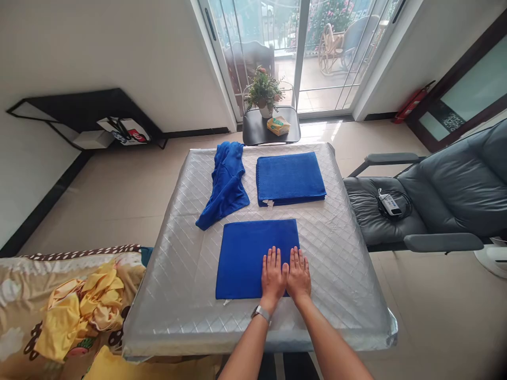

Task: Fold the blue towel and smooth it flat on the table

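Note:
A folded blue towel (245, 256) lies flat on the silver quilted table cover (340, 253) near its front edge. My left hand (273, 277) and my right hand (299, 274) rest side by side on the towel's right part, palms down, fingers stretched flat and holding nothing. A watch sits on my left wrist. Further back lies a stack of neatly folded blue towels (290, 178). To its left a crumpled blue towel (225, 184) lies unfolded.
A grey recliner chair (435, 195) with a small device and cable stands right of the table. A small black table (271, 129) with a potted plant and tissue box is behind. A bed with yellow cloth (79, 311) is at the front left.

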### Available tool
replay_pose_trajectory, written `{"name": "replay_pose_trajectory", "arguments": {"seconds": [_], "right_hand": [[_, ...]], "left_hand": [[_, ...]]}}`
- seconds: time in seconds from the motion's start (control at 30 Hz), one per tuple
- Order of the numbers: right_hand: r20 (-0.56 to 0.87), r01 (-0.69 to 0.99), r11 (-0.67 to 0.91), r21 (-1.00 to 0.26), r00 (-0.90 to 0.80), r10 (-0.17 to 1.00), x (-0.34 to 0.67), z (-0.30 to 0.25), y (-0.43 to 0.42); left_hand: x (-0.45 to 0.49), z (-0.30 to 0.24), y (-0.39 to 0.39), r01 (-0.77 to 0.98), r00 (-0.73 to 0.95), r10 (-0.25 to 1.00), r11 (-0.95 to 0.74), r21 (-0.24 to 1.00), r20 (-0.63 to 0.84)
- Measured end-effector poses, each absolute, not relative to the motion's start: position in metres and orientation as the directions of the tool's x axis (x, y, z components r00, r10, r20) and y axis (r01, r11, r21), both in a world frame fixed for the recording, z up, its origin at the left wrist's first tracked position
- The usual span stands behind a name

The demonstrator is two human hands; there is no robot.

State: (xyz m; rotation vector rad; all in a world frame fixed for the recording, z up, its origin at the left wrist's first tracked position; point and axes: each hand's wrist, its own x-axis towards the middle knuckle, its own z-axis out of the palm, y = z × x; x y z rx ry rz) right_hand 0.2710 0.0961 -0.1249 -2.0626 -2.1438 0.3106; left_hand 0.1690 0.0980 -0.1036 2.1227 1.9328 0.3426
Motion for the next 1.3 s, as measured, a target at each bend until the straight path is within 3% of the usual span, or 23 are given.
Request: {"name": "replay_pose_trajectory", "arguments": {"seconds": [0.2, 0.33, 0.83, 1.3], "right_hand": [[-0.017, 0.96, 0.022, -0.278, -0.028, 0.999, 0.268, -0.12, 0.098], [-0.008, 0.965, 0.018, -0.262, -0.021, 1.0, 0.268, -0.121, 0.097], [0.113, 0.987, 0.085, -0.138, -0.069, 0.991, 0.274, -0.119, 0.071], [0.104, 0.985, 0.084, -0.149, -0.068, 0.992, 0.273, -0.129, 0.047]], "left_hand": [[0.067, -0.113, 0.067, 0.973, -0.115, 0.993, 0.107, 0.205, 0.031], [0.025, -0.115, 0.051, 0.959, -0.231, 0.971, 0.216, 0.186, 0.066], [0.021, -0.111, 0.048, 0.96, -0.214, 0.974, 0.195, 0.2, 0.078], [0.02, -0.116, 0.047, 0.954, -0.213, 0.974, 0.19, 0.23, 0.078]]}}
